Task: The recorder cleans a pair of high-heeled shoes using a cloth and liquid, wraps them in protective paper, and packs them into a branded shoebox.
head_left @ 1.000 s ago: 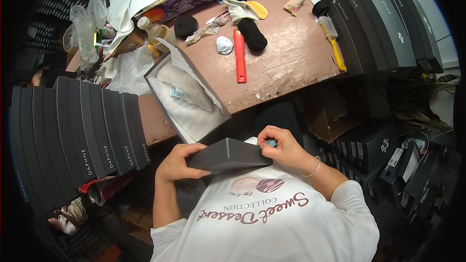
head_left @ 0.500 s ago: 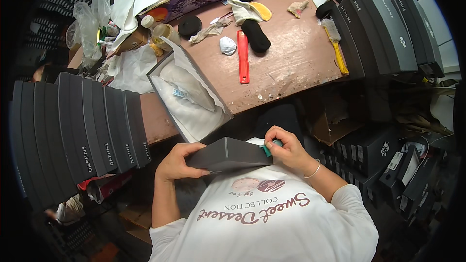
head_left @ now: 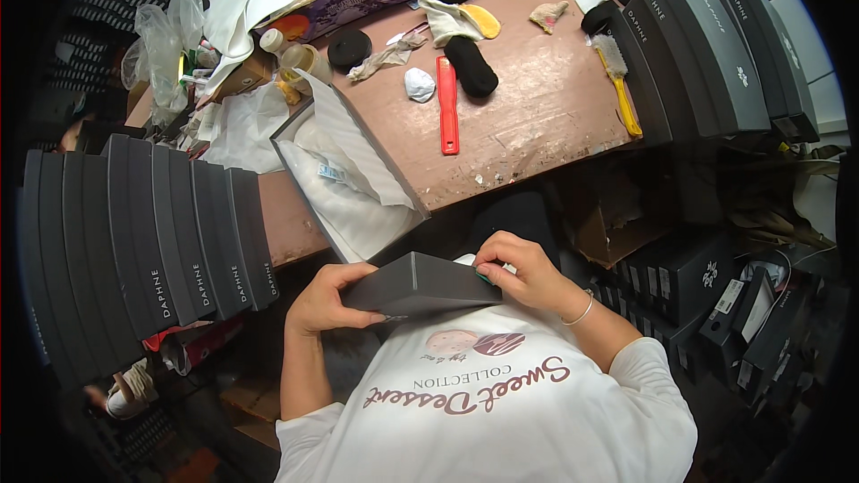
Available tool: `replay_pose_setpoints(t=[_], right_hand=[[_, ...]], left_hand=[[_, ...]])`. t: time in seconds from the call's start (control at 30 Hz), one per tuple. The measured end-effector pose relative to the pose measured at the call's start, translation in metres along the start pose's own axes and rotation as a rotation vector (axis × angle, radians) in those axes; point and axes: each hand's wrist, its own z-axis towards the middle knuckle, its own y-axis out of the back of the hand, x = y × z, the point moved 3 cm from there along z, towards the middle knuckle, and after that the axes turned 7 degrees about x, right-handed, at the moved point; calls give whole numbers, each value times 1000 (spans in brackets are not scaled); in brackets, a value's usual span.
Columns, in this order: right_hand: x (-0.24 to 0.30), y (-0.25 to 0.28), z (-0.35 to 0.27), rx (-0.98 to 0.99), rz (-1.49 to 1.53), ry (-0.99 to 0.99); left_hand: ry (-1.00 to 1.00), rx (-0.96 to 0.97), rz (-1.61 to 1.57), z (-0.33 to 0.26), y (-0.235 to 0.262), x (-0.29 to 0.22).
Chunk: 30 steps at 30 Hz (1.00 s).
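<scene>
Left hand (head_left: 327, 297) and right hand (head_left: 523, 270) gripping dark grey box lid (head_left: 420, 284), open box (head_left: 344, 174) on worn table (head_left: 537, 116)

Even, fairly bright overhead light falls on the worn brown tabletop (head_left: 537, 116) — shadows there are short and soft. The picture darkens sharply toward its black circular rim, where straight edges bow. Focus is crisp centrally — slightly soft outward.

Open box (head_left: 344, 183) before bare tabletop (head_left: 537, 116)
</scene>
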Motion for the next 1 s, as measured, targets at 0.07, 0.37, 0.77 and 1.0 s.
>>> replay_pose_setpoints(t=[0.07, 0.37, 0.77, 1.0], right_hand=[[10, -2, 1, -101, -224, 162], [1, -17, -14, -230, -224, 183], [-28, -14, -45, -213, 423, -168], [-41, -6, -66, -451, 1030, -266]], left_hand=[[-4, 1, 3, 0, 0, 0], [12, 3, -60, 2, 6, 8], [38, -1, -71, 3, 6, 8], [53, -2, -108, 1, 7, 10]])
